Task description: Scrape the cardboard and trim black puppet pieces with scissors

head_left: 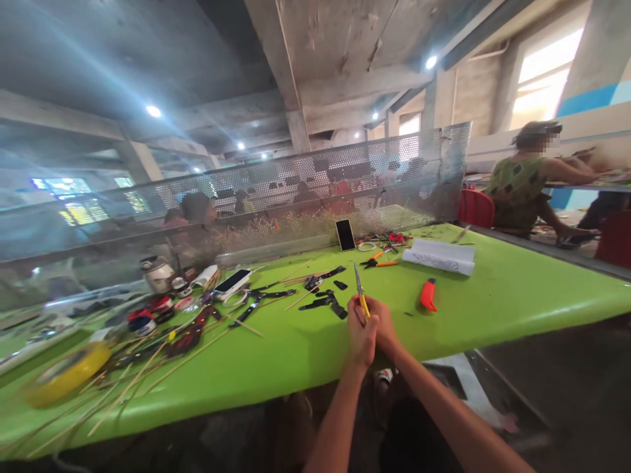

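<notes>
Both my hands are together at the table's front edge, closed around the yellow handles of a pair of scissors (359,282). The metal blades point away from me, up and slightly left, and look closed. My left hand (361,338) wraps the handles from the left. Pressed against it from the right is my right hand (383,323), its fingers partly hidden. Just left of the blades lie black cut strips (323,301) and a small black piece (340,285). A red utility knife (428,295) lies to the right of my hands.
Orange-handled pliers (378,261), a rolled white sheet (438,256) and an upright phone (345,235) stand farther back on the green table (517,282). Thin sticks, jars and yellow tape (69,374) crowd the left. A perforated metal screen (296,177) borders the back; a person sits at right.
</notes>
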`<state>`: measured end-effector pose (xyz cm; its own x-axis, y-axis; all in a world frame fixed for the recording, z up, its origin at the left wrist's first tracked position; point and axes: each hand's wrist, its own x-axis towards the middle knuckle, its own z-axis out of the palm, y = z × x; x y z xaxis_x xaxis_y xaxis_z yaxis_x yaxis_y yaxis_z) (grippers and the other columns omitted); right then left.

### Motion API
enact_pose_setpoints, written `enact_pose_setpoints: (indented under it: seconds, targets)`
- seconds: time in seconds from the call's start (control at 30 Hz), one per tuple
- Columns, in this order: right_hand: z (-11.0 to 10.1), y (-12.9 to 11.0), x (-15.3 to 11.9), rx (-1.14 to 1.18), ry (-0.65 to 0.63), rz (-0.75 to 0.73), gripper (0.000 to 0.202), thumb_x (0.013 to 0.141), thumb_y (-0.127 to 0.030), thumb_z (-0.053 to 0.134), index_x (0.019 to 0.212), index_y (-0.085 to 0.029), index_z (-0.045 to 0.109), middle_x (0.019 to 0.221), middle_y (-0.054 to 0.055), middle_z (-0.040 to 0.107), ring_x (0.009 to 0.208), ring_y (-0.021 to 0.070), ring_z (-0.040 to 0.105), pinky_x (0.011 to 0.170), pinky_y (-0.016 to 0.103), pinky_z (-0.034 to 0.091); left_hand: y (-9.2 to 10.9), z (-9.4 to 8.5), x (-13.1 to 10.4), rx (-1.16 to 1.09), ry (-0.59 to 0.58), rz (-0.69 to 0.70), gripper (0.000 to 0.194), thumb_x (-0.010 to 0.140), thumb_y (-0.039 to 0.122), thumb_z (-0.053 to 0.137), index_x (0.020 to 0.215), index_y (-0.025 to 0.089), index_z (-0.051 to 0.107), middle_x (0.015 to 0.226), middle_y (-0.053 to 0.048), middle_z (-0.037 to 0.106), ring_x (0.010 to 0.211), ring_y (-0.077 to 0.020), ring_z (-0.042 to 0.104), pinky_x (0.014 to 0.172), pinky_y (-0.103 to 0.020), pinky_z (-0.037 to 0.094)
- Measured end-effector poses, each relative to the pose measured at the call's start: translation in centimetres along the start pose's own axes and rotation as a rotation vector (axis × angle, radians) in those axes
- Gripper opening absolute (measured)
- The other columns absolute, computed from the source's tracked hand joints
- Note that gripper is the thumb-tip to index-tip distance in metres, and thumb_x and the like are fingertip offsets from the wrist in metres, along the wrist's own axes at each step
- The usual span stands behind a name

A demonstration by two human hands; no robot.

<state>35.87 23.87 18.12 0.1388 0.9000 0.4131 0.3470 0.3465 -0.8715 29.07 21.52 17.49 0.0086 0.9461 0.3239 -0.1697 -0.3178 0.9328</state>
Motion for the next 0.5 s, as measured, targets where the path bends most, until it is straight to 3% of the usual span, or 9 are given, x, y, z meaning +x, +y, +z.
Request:
enact_pose_setpoints:
  seconds: [0.2, 0.37, 0.5]
  targets:
    - [-0.1, -0.2, -0.7, 0.085, 0.001, 0.001, 0.028, 0.073, -0.044, 0.057, 0.073, -0.015, 0.06, 0.064, 0.002, 0.059, 0.059, 0.0156, 0.049, 0.054, 0.025, 0.039, 0.1, -0.2, -0.5, 0.005, -0.034, 0.003, 0.06, 0.081, 0.03, 0.057, 0.134, 0.015, 0.035, 0.14, -0.015, 0.044, 0.131, -0.023, 0.043, 0.11, -0.033, 0.033]
    - [0.0, 0.1, -1.0, 0.157, -0.025, 0.025, 0.028, 0.074, -0.044, 0.059, 0.079, -0.016, 0.059, 0.068, 0.003, 0.061, 0.063, 0.0174, 0.055, 0.056, 0.026, 0.045, 0.8, -0.5, -0.9, -0.006, -0.082, 0.008, 0.058, 0.084, 0.033, 0.058, 0.135, 0.016, 0.036, 0.14, -0.014, 0.044, 0.131, -0.0235, 0.042, 0.111, -0.034, 0.032]
    - [-1.7, 0.0, 0.1, 0.191, -0.07, 0.099, 0.036, 0.074, -0.05, 0.057, 0.087, -0.017, 0.06, 0.062, 0.002, 0.062, 0.056, 0.0183, 0.06, 0.052, 0.028, 0.049, 2.1, -2.7, -0.4, -0.027, -0.212, -0.019, 0.056, 0.089, 0.035, 0.053, 0.139, 0.021, 0.032, 0.135, -0.014, 0.048, 0.125, -0.0236, 0.049, 0.105, -0.037, 0.04]
